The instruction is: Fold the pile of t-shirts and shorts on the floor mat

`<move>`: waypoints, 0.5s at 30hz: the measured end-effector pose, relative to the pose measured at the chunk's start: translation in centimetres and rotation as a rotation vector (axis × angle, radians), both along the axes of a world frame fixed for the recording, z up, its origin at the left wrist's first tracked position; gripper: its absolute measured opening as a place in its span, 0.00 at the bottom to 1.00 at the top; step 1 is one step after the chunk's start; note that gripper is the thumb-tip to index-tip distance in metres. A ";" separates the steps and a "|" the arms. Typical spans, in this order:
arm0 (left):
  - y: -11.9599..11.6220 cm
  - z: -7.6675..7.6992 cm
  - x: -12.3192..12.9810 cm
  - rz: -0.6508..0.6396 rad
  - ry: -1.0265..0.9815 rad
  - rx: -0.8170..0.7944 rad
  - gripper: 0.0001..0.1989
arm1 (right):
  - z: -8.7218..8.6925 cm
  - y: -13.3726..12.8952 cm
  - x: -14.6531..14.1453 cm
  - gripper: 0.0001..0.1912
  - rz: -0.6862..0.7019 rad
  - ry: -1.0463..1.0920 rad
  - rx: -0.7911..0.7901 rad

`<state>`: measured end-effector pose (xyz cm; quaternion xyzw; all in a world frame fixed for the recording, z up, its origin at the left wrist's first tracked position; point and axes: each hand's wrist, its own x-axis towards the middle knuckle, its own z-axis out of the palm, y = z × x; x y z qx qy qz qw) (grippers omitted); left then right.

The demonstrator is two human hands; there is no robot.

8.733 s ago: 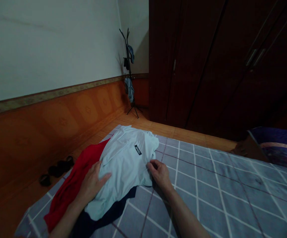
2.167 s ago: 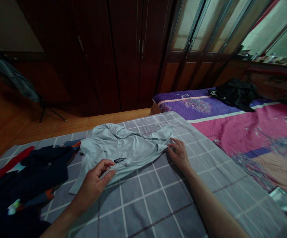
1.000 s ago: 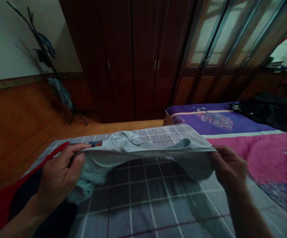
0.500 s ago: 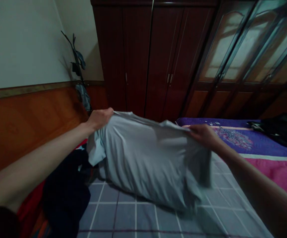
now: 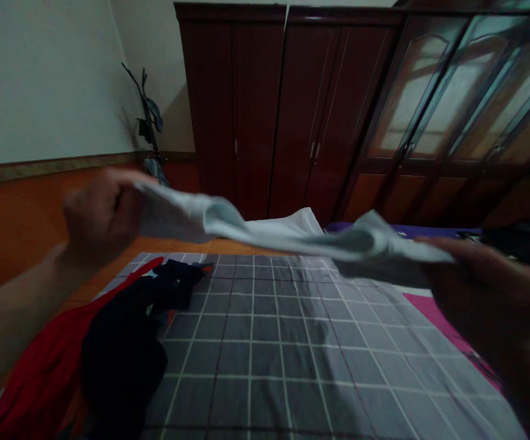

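A light grey cloth garment point(image 5: 287, 238) is stretched in the air between my two hands, above a grey checked bed sheet point(image 5: 265, 342). My left hand point(image 5: 104, 214) is closed on its left end. At the other end, my right hand point(image 5: 489, 287) grips the fabric, blurred by motion. The garment is seen nearly edge-on, with its top edge sagging in folds, and its far part rises to a point near the middle. Dark navy clothing point(image 5: 122, 354) and a red cloth point(image 5: 44, 366) lie on the sheet at the left.
Dark red wardrobes point(image 5: 255, 110) and glass-fronted cabinets point(image 5: 430, 98) line the back. A coat stand point(image 5: 148, 116) stands in the left corner. Purple bedding point(image 5: 411, 231), pink bedding point(image 5: 430, 311) and a black item point(image 5: 521, 244) lie at the right.
Both hands have moved outward and closer to the camera, the left one also up. The garment has swung up from hanging down, uncovering more of the sheet and the dark clothing.
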<state>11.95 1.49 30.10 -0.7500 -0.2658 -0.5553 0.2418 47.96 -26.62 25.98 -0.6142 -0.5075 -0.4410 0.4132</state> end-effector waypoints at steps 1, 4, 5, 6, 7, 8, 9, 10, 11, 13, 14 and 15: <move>-0.9 -3.3 -1.0 -0.023 0.051 0.009 0.22 | -2.8 -0.9 0.1 0.12 -0.099 -0.122 -0.061; -3.6 -13.9 -3.7 -0.272 0.344 -0.005 0.15 | -11.3 -3.1 -0.1 0.11 0.041 -0.212 -0.294; -4.5 -17.2 -4.4 -0.393 0.415 -0.081 0.13 | -13.9 -3.8 -0.3 0.11 0.140 -0.184 -0.350; -5.4 -20.1 -5.1 -0.462 0.442 -0.200 0.10 | -16.3 -4.3 -0.6 0.11 0.229 -0.151 -0.411; -6.4 -22.6 -5.5 -0.498 0.460 -0.307 0.09 | -18.4 -4.8 -0.9 0.12 0.300 -0.127 -0.476; -7.3 -24.7 -5.9 -0.545 0.502 -0.420 0.09 | -20.1 -5.2 -1.2 0.12 0.340 -0.117 -0.502; -8.1 -26.3 -6.1 -0.571 0.533 -0.529 0.10 | -21.4 -5.6 -1.5 0.12 0.363 -0.124 -0.536; -8.9 -27.4 -6.3 -0.589 0.575 -0.622 0.11 | -22.4 -6.0 -1.7 0.12 0.372 -0.135 -0.568; -9.7 -28.2 -6.5 -0.597 0.625 -0.705 0.12 | -23.0 -6.3 -1.8 0.12 0.372 -0.151 -0.597; -10.9 -28.9 -6.7 -0.591 0.751 -0.823 0.14 | -23.7 -6.9 -2.2 0.12 0.375 -0.171 -0.669; -11.4 -28.9 -6.8 -0.585 0.832 -0.868 0.14 | -24.0 -7.3 -2.4 0.13 0.388 -0.172 -0.708; -11.8 -28.8 -7.0 -0.585 0.918 -0.905 0.14 | -24.3 -7.7 -2.7 0.13 0.412 -0.168 -0.742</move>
